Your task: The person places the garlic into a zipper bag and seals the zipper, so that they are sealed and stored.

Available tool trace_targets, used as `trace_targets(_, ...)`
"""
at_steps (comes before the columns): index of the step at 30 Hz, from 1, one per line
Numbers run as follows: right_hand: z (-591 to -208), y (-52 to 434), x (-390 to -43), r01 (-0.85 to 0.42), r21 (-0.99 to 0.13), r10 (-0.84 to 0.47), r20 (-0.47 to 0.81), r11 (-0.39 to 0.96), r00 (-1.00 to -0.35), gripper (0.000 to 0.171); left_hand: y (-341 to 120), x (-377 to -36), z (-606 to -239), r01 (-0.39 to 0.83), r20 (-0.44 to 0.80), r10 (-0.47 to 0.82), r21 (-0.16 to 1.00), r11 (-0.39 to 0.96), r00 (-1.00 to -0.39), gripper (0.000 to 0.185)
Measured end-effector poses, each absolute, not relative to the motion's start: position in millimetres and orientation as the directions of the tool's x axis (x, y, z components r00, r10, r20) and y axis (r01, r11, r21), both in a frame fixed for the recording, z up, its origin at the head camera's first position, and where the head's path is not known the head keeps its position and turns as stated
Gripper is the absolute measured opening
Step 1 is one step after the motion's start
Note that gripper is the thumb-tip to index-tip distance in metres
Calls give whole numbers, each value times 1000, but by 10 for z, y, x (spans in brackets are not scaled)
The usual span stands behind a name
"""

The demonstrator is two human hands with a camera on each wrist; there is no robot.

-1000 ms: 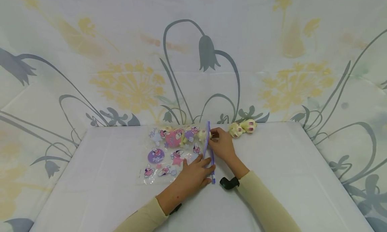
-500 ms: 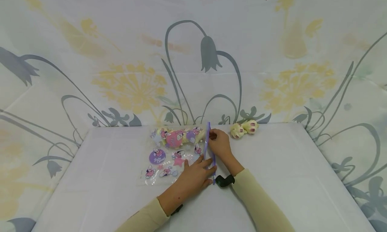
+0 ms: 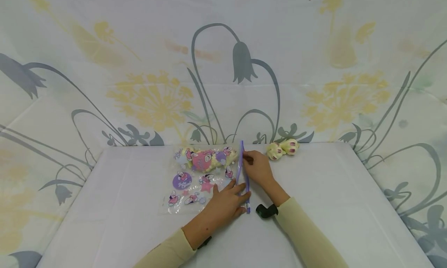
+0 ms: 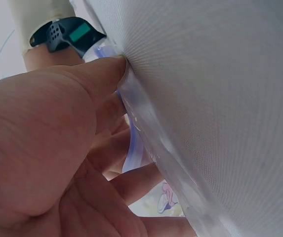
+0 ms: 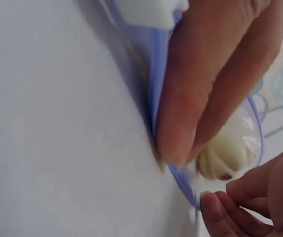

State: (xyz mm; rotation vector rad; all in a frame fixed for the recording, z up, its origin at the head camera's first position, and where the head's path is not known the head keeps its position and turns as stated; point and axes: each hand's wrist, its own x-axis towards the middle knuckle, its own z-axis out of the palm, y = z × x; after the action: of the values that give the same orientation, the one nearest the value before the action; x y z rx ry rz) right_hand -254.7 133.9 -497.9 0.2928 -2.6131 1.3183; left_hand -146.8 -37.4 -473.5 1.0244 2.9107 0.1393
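Note:
A clear zip bag (image 3: 164, 200) printed with pink and purple cartoon figures lies flat on the table, its purple zip edge (image 3: 247, 204) to the right. Inside, along its far side, is a long pale-yellow bulbous thing (image 5: 225, 155), ridged with a dark red mark. My left hand (image 3: 223, 204) presses the bag near its mouth with straight, spread fingers; the thumb (image 4: 109, 69) touches the table at the bag's edge. At the far part of the mouth, which gapes, my right hand (image 3: 258, 169) pinches the purple rim between curled fingers and thumb.
Behind the right hand, by the wall, lies a pale-yellow pair of ridged bulbs (image 3: 283, 148) with dark red marks. A flower-printed cloth (image 3: 216, 66) hangs at the back and sides of the white table (image 3: 324, 190). A white slider (image 5: 146, 10) sits on the zip.
The pale-yellow thing's end, by my right fingertips at the mouth a second ago, now lies farther in. My right hand stays at the rim, and the left hand keeps its place.

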Motion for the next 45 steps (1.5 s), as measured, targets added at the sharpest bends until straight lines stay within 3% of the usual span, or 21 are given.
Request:
trace_targets(6,-4922,1462,-2470,-333,-741,-132,318,584,-939,33,-369,-1471,-4753,617,-25,623,121,778,-782,49)
trace_targets(13,-4870,1691,-2471,-516,-513,-224,525,686,-821,33,-364,-1476,-4751,609,-35,616,120,784,-787,51)
trace_targets(17,-4805,1827,-2483,-544,-457,-242,566,704,-788,42,-359,-1479,-4753,606,-38,614,120,786,-789,51)
trace_targets(26,-4738,2117,-2547,-453,-444,-234,464,773,-854,65,-371,-1493,-4758,600,-45,612,154,785,-789,51)
trace_targets(45,-4865,2216,-2590,-452,-471,-215,473,758,-854,56,-363,-1482,-4749,587,-53,602,171,792,-797,50)
